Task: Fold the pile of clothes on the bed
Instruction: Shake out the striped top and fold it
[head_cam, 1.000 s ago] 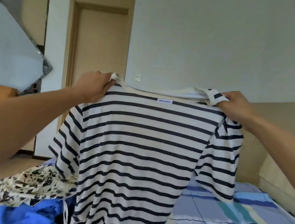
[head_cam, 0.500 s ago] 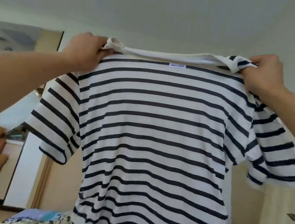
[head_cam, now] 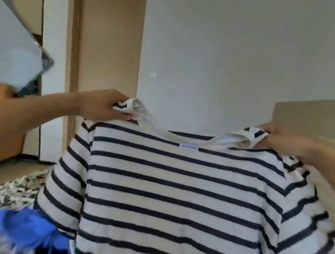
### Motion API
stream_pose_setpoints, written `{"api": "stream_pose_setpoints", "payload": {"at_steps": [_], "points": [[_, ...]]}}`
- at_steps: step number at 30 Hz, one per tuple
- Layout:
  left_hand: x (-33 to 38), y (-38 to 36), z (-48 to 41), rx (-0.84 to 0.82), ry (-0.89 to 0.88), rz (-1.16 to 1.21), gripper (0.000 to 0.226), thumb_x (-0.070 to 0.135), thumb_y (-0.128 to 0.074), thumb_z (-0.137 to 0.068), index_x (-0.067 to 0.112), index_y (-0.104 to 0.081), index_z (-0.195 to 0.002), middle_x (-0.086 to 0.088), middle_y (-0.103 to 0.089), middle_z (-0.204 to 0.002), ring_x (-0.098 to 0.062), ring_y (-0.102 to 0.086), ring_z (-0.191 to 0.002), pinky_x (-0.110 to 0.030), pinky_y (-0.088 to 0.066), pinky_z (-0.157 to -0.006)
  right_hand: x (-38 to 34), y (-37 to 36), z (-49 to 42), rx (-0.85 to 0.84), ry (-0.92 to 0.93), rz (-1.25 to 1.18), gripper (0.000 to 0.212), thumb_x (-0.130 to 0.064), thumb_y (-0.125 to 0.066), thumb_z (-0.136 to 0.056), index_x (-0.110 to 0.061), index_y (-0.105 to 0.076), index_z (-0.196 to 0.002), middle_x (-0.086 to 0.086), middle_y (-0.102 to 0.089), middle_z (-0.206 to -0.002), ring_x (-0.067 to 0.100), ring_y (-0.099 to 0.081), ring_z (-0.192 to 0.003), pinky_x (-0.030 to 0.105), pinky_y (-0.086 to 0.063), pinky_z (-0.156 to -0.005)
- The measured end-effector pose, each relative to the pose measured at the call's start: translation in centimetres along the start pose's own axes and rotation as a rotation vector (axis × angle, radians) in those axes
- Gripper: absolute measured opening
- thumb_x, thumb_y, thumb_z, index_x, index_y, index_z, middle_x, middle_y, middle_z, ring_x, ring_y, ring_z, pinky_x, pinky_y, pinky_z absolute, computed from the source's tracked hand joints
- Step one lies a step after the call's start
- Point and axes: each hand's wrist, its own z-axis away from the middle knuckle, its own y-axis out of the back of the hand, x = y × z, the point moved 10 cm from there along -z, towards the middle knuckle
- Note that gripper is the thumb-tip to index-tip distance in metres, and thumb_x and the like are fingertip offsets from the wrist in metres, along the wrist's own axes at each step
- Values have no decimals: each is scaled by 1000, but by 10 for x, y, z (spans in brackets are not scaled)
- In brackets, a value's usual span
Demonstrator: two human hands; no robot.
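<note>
left hand (head_cam: 103, 106) & right hand (head_cam: 283, 141) are holding the striped tee (head_cam: 177, 188) up in front by its shoulders, fingers (head_cam: 123, 116) on both sides clenching bunched fabric by the neckline. tee's hanging w/ its label (head_cam: 189, 147) facing us, over the pile: b/w print piece (head_cam: 15, 192) & blue garment (head_cam: 26, 228) lying bottom left.

The bed (head_cam: 313, 113) showed only its tan head end at the right; the rest of its surface was hidden. At the lower left a black-and-cream patterned garment (head_cam: 13, 192) lay heaped. A bright blue garment (head_cam: 26, 230) lay touching it on the nearer side, and both were blurred.
</note>
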Motion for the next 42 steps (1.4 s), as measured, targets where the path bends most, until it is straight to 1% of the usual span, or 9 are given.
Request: {"api": "stream_pose_setpoints", "payload": {"at_steps": [5,9,12,16,19,23,29,34,42], "points": [[1,-205,111,-448,40,337,40,57,-56,-92,26,-66,-115,14,-70,-108,-2,-65,-99,-33,-52,-90,109,-177,63,-546,-161,-48,25,-21,-77,-82,-37,-69,-99,-17,-69,-106,-13,-61,-90,5,-46,-77],[6,-314,165,-680,6,494,46,53,-54,-97,15,-64,-120,1,-69,-116,-20,-65,-108,-45,-50,-93,200,-252,83,-692,-326,17,33,-33,-75,-77,-36,-67,-109,-8,-60,-121,-1,-60,-108,13,-47,-89],[-31,-350,138,-631,162,426,65,72,-48,-89,12,-65,-109,-12,-67,-107,-29,-65,-98,-53,-49,-88,231,-270,54,-591,-433,-89,23,-31,-70,-88,-19,-65,-107,5,-70,-107,15,-67,-97,33,-54,-92],[-97,-343,46,-245,422,228,29,40,-55,-98,12,-61,-96,-13,-67,-96,-32,-61,-90,-43,-46,-80,250,-253,-35,-154,-435,-95,37,-40,-59,-97,-3,-62,-96,20,-66,-95,33,-64,-95,41,-51,-80],[-125,-346,15,-87,581,-60,36,41,-56,-95,14,-54,-118,-14,-62,-117,-36,-56,-109,-46,-42,-92,272,-260,-83,53,-395,-163,54,-54,-63,-88,-17,-54,-126,12,-64,-115,27,-62,-105,39,-49,-87],[-73,-432,32,-276,476,-50,55,48,-57,-93,17,-45,-137,-12,-49,-137,-34,-44,-128,-48,-35,-105,306,-305,-63,39,-432,-177,83,-35,-72,-89,-18,-25,-155,14,-37,-154,29,-38,-141,43,-34,-114],[25,-547,101,-464,332,142,64,57,-48,-95,27,-33,-150,-2,-27,-159,-23,-22,-147,-44,-24,-120,424,-347,42,73,-796,-124,88,-33,-77,-85,-5,-26,-152,25,-33,-152,40,-33,-140,47,-33,-109],[84,-594,104,-483,280,224,70,67,-33,-94,34,-20,-155,3,-7,-166,-19,3,-153,-44,-5,-125,462,-364,72,96,-858,-231,102,-52,-85,-70,0,-39,-144,16,-48,-145,35,-49,-131,42,-43,-104],[175,-641,106,-581,184,219,85,76,-12,-85,34,0,-158,1,17,-165,-19,24,-150,-46,11,-123,467,-386,54,149,-875,-683,52,11,-75,-74,-10,-57,-119,12,-66,-122,29,-63,-108,46,-53,-93]]}}
